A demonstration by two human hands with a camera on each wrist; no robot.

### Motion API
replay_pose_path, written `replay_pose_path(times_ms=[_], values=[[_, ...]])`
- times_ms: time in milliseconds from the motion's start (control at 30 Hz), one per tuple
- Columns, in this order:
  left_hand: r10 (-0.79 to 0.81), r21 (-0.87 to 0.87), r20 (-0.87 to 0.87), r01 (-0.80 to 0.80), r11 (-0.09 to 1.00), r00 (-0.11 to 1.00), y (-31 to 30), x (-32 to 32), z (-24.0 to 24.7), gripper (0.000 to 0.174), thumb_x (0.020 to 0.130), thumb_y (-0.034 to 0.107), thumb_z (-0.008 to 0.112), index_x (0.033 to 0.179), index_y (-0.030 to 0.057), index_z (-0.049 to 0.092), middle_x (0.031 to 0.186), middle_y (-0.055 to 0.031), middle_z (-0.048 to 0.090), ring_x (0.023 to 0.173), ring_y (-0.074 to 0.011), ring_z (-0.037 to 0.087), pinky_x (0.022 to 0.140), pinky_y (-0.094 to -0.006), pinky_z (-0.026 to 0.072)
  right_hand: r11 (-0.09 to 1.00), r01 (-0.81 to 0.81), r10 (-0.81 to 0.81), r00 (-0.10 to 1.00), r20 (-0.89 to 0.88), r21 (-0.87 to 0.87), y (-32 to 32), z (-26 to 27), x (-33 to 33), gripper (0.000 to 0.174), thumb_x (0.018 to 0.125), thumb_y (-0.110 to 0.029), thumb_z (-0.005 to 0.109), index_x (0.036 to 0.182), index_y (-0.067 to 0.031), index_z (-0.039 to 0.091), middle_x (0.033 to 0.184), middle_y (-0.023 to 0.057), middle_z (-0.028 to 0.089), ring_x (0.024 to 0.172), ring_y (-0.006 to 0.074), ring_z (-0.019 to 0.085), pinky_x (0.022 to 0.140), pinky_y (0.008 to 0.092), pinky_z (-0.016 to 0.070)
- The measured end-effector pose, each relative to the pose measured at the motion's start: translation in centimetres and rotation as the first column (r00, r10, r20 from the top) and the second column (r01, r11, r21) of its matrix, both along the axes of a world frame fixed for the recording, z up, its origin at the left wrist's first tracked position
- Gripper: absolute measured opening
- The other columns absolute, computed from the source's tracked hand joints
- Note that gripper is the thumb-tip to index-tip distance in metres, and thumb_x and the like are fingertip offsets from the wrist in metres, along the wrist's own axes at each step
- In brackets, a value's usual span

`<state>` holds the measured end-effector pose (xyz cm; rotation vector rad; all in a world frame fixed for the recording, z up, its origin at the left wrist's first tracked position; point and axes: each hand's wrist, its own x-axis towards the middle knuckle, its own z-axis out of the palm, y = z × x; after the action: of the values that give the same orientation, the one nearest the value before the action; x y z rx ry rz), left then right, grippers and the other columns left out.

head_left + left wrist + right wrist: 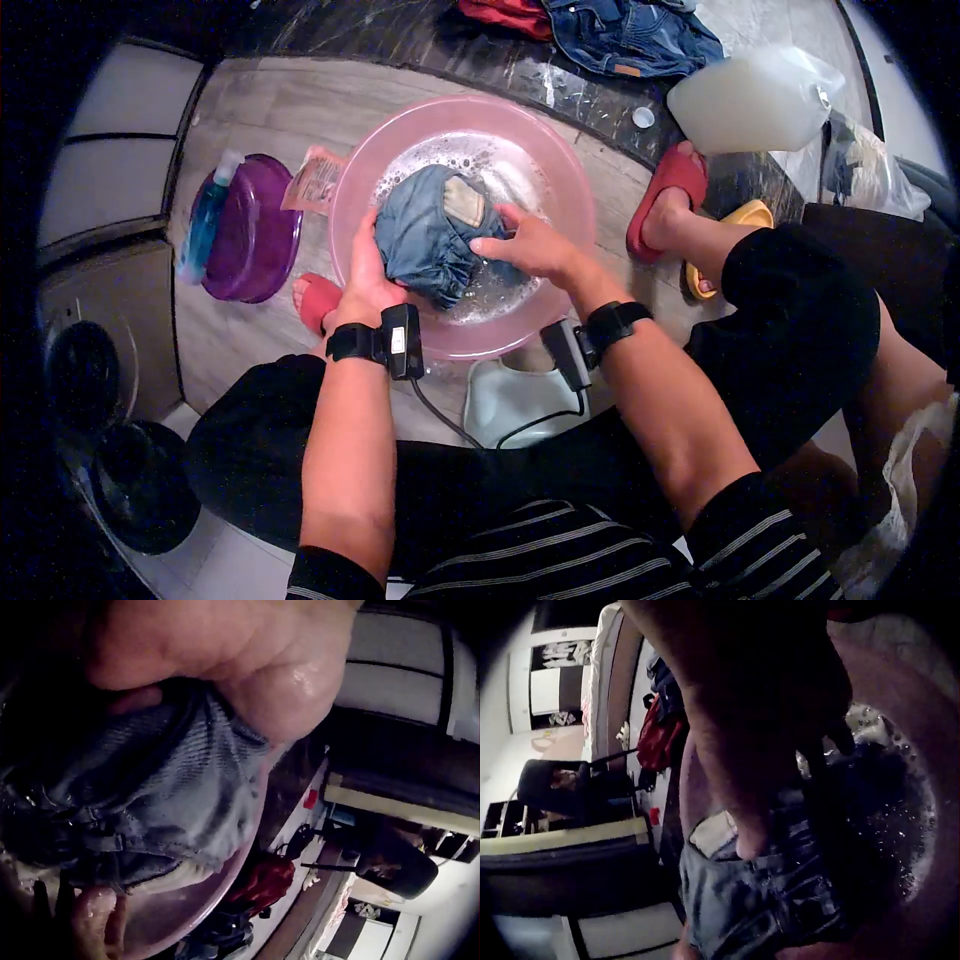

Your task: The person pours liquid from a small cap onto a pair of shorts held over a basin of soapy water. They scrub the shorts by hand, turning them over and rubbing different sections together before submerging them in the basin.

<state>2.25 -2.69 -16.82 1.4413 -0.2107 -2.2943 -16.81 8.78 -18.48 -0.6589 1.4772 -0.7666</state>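
Observation:
A wet blue denim garment (425,225) with a pale patch is bunched above foamy water in a pink basin (355,165). The left hand (372,268) holds its left side, the palm against the cloth. On its right side the right hand (530,243) grips the cloth, thumb on top and the other fingers partly hidden behind. In the left wrist view the denim (187,787) hangs below the left hand (225,660). The right wrist view shows the right hand's (739,750) thumb beside the pale patch.
A purple basin (262,235) with a blue bottle (208,220) and a packet (316,180) lie left of the pink basin. A large jug (755,100), a cap (643,118) and more denim (625,40) are at the upper right. A red slipper (665,195) is near the right rim.

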Motion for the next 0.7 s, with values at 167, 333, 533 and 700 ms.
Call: replay_pose_path(times_ms=[167,333,533,700], values=[[-0.04,-0.285,0.262,0.116,0.951,0.964,-0.7,2.2,-2.2,0.055,0.087,0.046,0.057,0.128,0.0105,0.048,0.108,-0.0016,0.062,0.083,-0.0112,0.058,0.061,-0.0284,0.0412,0.983,0.171,-0.167,0.984,-0.068,0.068,-1.0,-2.2,1.1,0.045,0.078,-0.031,0.066,0.108,0.002,0.061,0.099,0.0126,0.064,0.086,0.0214,0.06,0.079,0.0342,0.0475],[-0.118,-0.607,0.554,0.497,0.62,0.824,0.3,1.0,0.1,0.079,0.078,0.027,0.074,0.139,0.0044,0.03,0.124,-0.0183,0.05,0.115,-0.0217,0.05,0.089,-0.0355,0.0457,0.849,0.488,-0.521,0.836,0.173,0.204,-3.8,-1.0,0.4,0.038,0.08,-0.032,0.062,0.099,0.0006,0.061,0.083,0.0094,0.064,0.072,0.0218,0.06,0.061,0.0351,0.0481],[-0.292,-0.545,0.696,0.747,0.381,0.656,4.1,-0.1,-2.5,0.115,0.058,0.032,0.087,0.143,-0.0006,0.017,0.141,-0.0237,0.031,0.13,-0.0333,0.036,0.108,-0.0397,0.0308,0.816,0.521,-0.562,0.61,0.559,0.252,-6.1,7.3,1.1,0.025,0.091,-0.031,0.056,0.102,-0.0091,0.06,0.091,0.0073,0.066,0.079,0.0207,0.064,0.074,0.0386,0.0537],[0.023,-0.512,0.848,0.807,0.294,0.53,5.3,-2.4,-2.7,0.115,0.059,0.04,0.084,0.141,-0.0046,0.017,0.144,-0.0243,0.027,0.133,-0.0349,0.032,0.109,-0.0412,0.0298,0.825,0.509,-0.532,0.551,0.643,0.246,-6.1,11.2,3.2,0.025,0.094,-0.028,0.054,0.109,-0.0085,0.058,0.103,0.0087,0.066,0.094,0.0215,0.063,0.087,0.0366,0.0481]])
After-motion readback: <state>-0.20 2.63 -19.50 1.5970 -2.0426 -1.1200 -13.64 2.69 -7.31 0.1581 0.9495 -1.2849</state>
